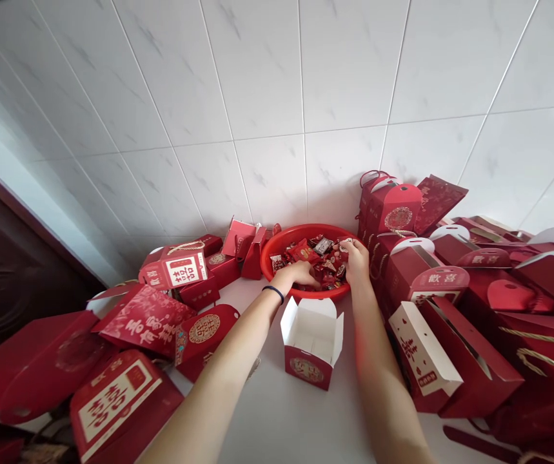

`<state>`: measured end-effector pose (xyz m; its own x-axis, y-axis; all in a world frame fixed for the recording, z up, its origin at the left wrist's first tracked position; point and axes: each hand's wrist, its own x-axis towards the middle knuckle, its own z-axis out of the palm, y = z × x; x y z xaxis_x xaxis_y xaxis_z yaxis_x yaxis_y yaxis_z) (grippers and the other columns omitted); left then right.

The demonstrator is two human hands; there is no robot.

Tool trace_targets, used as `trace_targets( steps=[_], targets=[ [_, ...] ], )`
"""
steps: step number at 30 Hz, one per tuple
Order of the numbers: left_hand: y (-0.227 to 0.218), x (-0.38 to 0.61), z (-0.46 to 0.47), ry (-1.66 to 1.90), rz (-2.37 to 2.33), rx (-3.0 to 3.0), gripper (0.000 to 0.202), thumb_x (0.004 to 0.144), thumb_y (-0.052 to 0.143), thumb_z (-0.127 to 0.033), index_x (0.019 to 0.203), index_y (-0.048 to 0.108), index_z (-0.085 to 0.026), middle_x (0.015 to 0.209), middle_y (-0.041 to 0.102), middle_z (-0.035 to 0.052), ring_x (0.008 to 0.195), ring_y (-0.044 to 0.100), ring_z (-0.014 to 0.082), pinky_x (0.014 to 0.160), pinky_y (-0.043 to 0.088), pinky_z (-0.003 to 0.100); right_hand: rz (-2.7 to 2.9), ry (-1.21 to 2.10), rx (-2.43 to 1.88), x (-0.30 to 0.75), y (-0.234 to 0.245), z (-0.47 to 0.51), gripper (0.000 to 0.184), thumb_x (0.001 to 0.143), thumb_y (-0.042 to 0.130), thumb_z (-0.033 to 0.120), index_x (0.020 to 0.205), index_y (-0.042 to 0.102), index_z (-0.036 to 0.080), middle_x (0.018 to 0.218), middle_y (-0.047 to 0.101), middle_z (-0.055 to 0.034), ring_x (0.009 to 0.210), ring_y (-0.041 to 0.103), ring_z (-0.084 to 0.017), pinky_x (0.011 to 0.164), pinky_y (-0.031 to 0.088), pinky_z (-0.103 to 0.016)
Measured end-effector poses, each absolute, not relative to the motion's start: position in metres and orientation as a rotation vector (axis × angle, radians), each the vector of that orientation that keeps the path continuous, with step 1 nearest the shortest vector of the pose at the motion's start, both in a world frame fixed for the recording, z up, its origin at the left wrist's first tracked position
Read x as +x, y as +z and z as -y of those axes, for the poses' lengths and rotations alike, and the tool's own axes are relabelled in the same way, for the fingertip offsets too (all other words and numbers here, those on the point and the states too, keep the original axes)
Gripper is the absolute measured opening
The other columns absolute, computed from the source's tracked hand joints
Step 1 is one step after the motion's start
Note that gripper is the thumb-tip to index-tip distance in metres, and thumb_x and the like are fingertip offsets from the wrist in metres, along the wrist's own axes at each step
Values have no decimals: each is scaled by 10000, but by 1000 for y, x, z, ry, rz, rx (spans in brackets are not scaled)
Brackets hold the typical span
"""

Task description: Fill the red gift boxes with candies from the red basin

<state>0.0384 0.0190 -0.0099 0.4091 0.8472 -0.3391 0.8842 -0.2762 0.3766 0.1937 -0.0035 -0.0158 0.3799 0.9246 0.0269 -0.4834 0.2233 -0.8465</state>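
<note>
Both my hands reach into a round red bowl [281,240] full of wrapped candies [319,258] by the tiled wall. My left hand [298,274] lies on the sweets with its fingers curled, a dark band on its wrist. My right hand [356,258] is closed round some candies at the bowl's right side. A small red gift box [311,345] stands open in front of the bowl between my forearms, its white inside showing.
Red gift boxes and bags with gold handles are piled at the right [451,283] and at the left [160,309]. A white tiled wall [277,96] rises behind. A dark panel [0,270] stands at the far left.
</note>
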Motion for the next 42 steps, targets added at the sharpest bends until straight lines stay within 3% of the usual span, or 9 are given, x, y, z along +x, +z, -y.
trace_targets(
  steps=[3, 7, 11, 15, 20, 26, 30, 36, 42],
  targets=[
    [-8, 40, -20, -126, -1437, 2153, 212, 586, 810, -245, 782, 744, -195, 683, 728, 31, 625, 661, 220, 566, 466, 275, 622, 1054, -867, 193, -16, 4, 129, 541, 637, 268, 611, 546, 209, 535, 628, 40, 464, 514, -102, 430, 405, -187],
    [-11, 42, -24, -140, -1395, 2149, 303, 532, 751, -149, 830, 754, -202, 734, 757, 48, 638, 675, 233, 583, 478, 280, 640, 1035, -871, 192, -18, 4, 152, 547, 652, 294, 629, 555, 209, 573, 650, 28, 482, 519, -107, 427, 402, -192],
    [-17, 40, -27, -148, -1369, 2145, 111, 515, 709, -116, 593, 664, -182, 538, 654, 38, 527, 617, 230, 541, 448, 301, 652, 1027, -880, 191, -19, 2, 166, 543, 673, 294, 630, 565, 203, 572, 641, 22, 488, 516, -104, 447, 421, -198],
    [-20, 36, -30, 18, -1321, 2166, 161, 526, 684, -77, 483, 573, -187, 465, 567, 2, 515, 572, 197, 553, 423, 290, 660, 1032, -882, 191, -18, 2, 179, 546, 695, 289, 630, 562, 202, 586, 636, 20, 512, 537, -109, 459, 436, -201],
    [-17, 28, -39, 494, -1292, 2147, 141, 703, 634, -146, 576, 584, -182, 578, 582, -14, 669, 596, 191, 627, 439, 273, 674, 1051, -886, 191, -16, 2, 208, 555, 723, 302, 662, 579, 198, 593, 638, 17, 492, 532, -104, 453, 440, -208],
    [-21, 25, -44, 749, -1205, 2029, 154, 735, 677, -178, 594, 617, -159, 578, 603, -25, 648, 601, 184, 646, 464, 281, 678, 1085, -892, 192, -17, -1, 196, 567, 734, 293, 671, 606, 187, 608, 645, 12, 497, 547, -104, 466, 459, -209],
    [-19, 28, -41, 894, -1109, 1953, 90, 797, 666, -176, 829, 741, -137, 825, 767, 32, 806, 686, 212, 741, 521, 289, 690, 1117, -889, 193, -19, -2, 172, 574, 736, 292, 653, 628, 183, 617, 651, 5, 524, 554, -111, 480, 480, -212],
    [-10, 29, -37, 1135, -1068, 1885, 216, 853, 637, -199, 1009, 765, -122, 1094, 786, 106, 1049, 695, 248, 948, 520, 326, 787, 1271, -868, 191, -16, 5, 269, 538, 818, 316, 752, 707, 199, 781, 717, -4, 722, 655, -168, 613, 603, -295],
    [-9, 31, -36, 1220, -1130, 1840, 178, 779, 621, -170, 885, 765, -169, 961, 789, 53, 985, 690, 226, 896, 510, 292, 885, 1361, -847, 188, -16, 9, 365, 487, 904, 341, 761, 713, 192, 739, 709, -15, 734, 666, -201, 621, 606, -326]
  ],
)
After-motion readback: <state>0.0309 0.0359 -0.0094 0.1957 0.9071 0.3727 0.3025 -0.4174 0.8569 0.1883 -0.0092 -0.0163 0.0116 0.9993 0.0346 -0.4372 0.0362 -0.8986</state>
